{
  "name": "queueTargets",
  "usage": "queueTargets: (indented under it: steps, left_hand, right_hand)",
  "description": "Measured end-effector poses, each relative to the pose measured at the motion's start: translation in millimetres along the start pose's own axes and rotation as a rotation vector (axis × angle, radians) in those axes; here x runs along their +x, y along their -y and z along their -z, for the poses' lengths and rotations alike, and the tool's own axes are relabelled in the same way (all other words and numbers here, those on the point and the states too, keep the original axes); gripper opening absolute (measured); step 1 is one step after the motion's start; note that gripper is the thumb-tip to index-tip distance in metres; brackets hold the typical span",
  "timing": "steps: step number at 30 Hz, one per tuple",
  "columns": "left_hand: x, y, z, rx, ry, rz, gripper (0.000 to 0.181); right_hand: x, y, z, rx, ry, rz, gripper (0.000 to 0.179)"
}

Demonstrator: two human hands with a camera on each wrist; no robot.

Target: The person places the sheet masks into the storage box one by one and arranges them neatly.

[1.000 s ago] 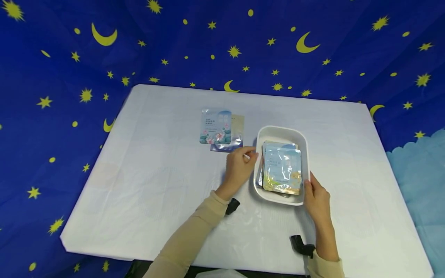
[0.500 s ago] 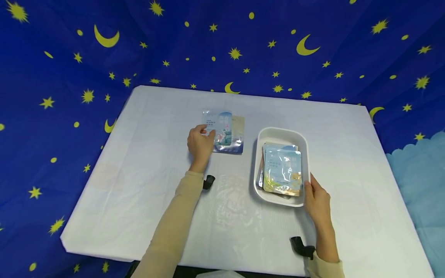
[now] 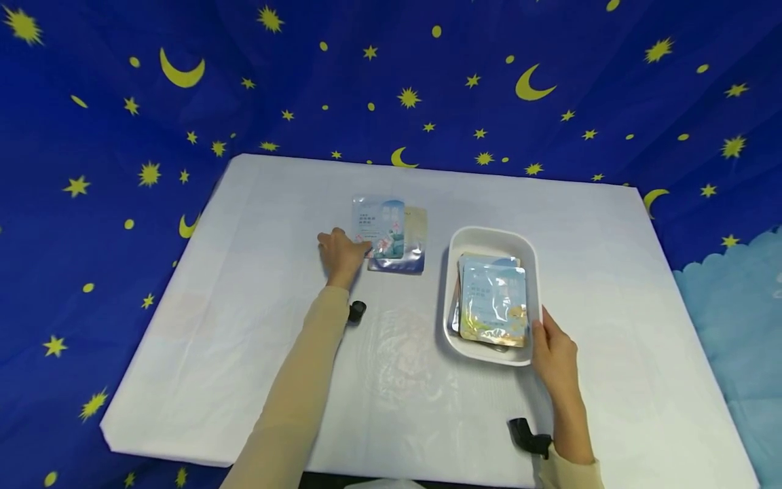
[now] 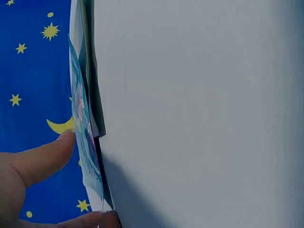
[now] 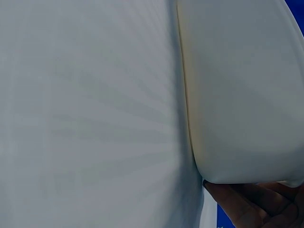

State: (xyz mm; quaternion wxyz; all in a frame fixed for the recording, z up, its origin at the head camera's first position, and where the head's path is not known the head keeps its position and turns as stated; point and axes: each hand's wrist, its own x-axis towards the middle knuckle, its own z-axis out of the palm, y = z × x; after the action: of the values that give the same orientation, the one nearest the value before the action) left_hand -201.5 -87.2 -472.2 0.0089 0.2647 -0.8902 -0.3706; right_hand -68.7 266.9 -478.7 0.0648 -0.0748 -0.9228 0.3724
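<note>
A blue facial mask sachet with pink lotus flowers [image 3: 380,224] lies flat, partly over a beige and purple sachet [image 3: 415,238]. My left hand [image 3: 342,255] is at its lower left corner. The thumb touches or hovers just over the sachet, the fingers spread left of it; in the left wrist view, a fingertip [image 4: 110,219] is by the sachet's edge on the table. My right hand [image 3: 557,356] holds the right wall of a white plastic tray [image 3: 463,238], thumb at the rim and fingers outside. Several stacked sachets [image 3: 493,302] lie inside, a light blue and yellow one on top.
A white cloth covers the table [image 3: 256,339]. A dark blue curtain with yellow moons and stars [image 3: 342,75] hangs behind and at the left, and a light blue cloth [image 3: 739,326] at the right. Black camera mounts [image 3: 529,438] sit at both wrists.
My left hand has moved from the tray's left rim over to the lotus sachet on the left, then slightly further left. My right hand has stayed at the tray's right wall.
</note>
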Motion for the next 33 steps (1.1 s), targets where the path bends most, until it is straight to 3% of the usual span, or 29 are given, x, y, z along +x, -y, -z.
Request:
queueTargets:
  steps: [7, 10, 14, 20, 25, 29, 31, 33]
  left_hand:
    - [2.1, -3.2, -4.4, 0.191, 0.025, -0.039, 0.084]
    - [3.2, -5.2, -5.4, 0.197, 0.035, -0.028, 0.08]
    - [5.1, -3.9, -5.2, 0.108, 0.04, -0.003, 0.068]
    - [6.6, 3.1, -2.7, -0.034, 0.048, 0.027, 0.037]
    - [6.2, 6.1, -0.6, -0.037, 0.005, -0.001, 0.007]
    - [6.5, 10.5, -0.2, -0.123, -0.002, 0.002, 0.031]
    - [6.2, 13.0, 0.4, -0.215, 0.028, 0.02, 0.031]
    - [5.6, 15.2, 1.4, -0.307, 0.066, 0.046, 0.019]
  right_hand:
    - [0.8, -1, -2, -0.019, -0.012, 0.008, 0.042]
    - [1.0, -1, -2, -0.018, -0.012, 0.005, 0.042]
    - [1.2, -1, -3, -0.014, -0.01, 0.0, 0.042]
    - [1.1, -1, -2, -0.013, -0.007, 0.006, 0.042]
    - [0.8, 0, -2, -0.019, -0.011, 0.014, 0.041]
    - [1.1, 0, -3, -0.025, -0.006, 0.009, 0.041]
    - [1.2, 0, -3, -0.029, -0.002, 0.005, 0.041]
    - [1.3, 0, -3, -0.032, -0.004, 0.003, 0.041]
